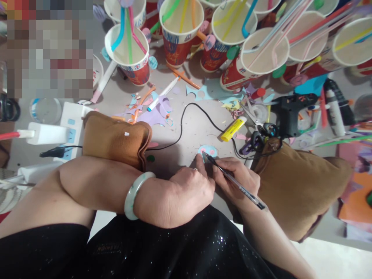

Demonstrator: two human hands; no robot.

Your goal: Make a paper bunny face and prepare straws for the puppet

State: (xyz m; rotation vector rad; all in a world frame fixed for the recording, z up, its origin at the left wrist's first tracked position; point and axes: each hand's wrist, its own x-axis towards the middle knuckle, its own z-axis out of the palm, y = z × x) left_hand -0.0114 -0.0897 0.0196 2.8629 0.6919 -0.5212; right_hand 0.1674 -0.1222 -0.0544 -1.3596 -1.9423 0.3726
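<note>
A small light blue paper cutout [214, 148] with pink spots lies on the table in front of me. My left hand [193, 190] rests beside it, most fingers curled in and the index finger pressing on its near edge. Between the closed fingers of my right hand [240, 178] is a black-tipped clear pen [240, 186], slanting down with its tip at the cutout. Part of the cutout is hidden by fingertips and pen. A yellow glue stick [233, 128] lies just beyond.
Paper cups [132, 58] with coloured straws line the back. Brown cushions [113, 135] flank both arms. A black cord [181, 126] crosses the table toward a power strip [69, 128]. At right are a black glue gun [292, 114], scissors [257, 140] and markers [334, 112]. Paper scraps [158, 112] lie scattered.
</note>
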